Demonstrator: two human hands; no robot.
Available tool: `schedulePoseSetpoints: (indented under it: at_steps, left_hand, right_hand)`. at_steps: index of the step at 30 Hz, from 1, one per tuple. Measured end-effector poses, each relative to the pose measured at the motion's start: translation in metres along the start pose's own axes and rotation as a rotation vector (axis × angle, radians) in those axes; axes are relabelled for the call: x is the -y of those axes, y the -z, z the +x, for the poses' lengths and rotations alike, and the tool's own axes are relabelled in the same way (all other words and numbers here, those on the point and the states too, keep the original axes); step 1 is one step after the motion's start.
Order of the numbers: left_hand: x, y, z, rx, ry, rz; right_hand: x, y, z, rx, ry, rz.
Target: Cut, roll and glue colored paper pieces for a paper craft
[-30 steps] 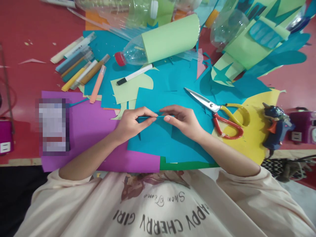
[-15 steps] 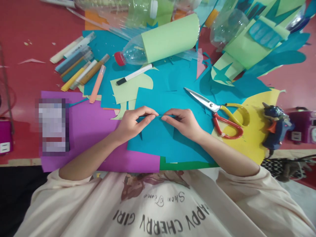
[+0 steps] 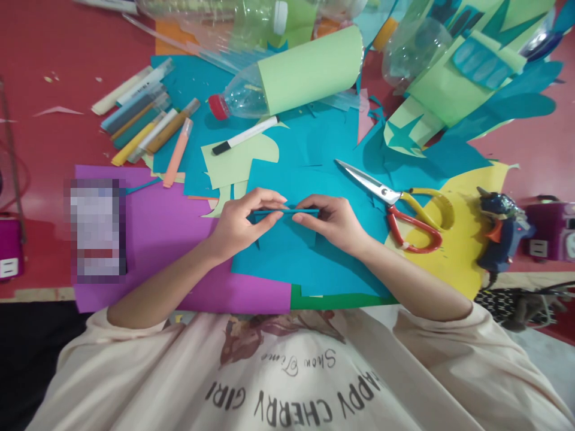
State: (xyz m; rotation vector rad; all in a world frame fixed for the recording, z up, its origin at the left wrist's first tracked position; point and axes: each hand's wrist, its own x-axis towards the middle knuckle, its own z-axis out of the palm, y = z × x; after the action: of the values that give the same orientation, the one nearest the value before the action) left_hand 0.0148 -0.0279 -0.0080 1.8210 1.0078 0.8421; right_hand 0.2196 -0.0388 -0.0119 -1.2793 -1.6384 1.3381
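Between my two hands runs a thin blue paper strip (image 3: 288, 211), held level just above the blue paper sheet (image 3: 287, 257). My left hand (image 3: 245, 220) pinches its left end between thumb and fingers. At the other end my right hand (image 3: 335, 221) grips it the same way, the fingertips of both hands nearly meeting. Close to the left hand lies a light green paper cutout (image 3: 229, 161) with a white marker (image 3: 245, 135) on top. To the right of my right hand rest scissors (image 3: 386, 193) with yellow and red handles, blades apart.
Several markers (image 3: 144, 120) lie at the left, beyond a phone (image 3: 97, 230) on purple paper (image 3: 166, 239). A bottle wrapped in green paper (image 3: 309, 72) lies at the back. A paper-covered bottle figure (image 3: 449, 90) stands back right. A blue glue gun (image 3: 505, 233) rests on yellow paper (image 3: 458, 263).
My fingertips have lifted and parted slightly, so more of the blue strip shows between them. Everything else stays where it was.
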Motion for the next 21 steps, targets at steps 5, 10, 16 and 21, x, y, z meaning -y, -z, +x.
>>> schedulePoseSetpoints:
  at_steps: [5, 10, 16, 21]
  left_hand:
    - [-0.0014, -0.0013, -0.0005, 0.001, 0.004, 0.018]
    - [-0.0036, 0.0019, 0.002, 0.055, 0.072, 0.091]
    - [-0.0007, 0.0049, 0.0043, 0.082, 0.09, 0.126]
    - [-0.0012, 0.004, 0.0037, 0.051, 0.072, 0.108]
  right_hand:
    - [0.0033, 0.0, 0.0001, -0.006, 0.009, -0.025]
    - [0.0028, 0.0, -0.0009, -0.044, 0.03, -0.018]
    - [0.0009, 0.0008, -0.0011, -0.055, 0.055, -0.009]
    - [-0.0021, -0.0001, -0.0013, -0.079, 0.054, -0.003]
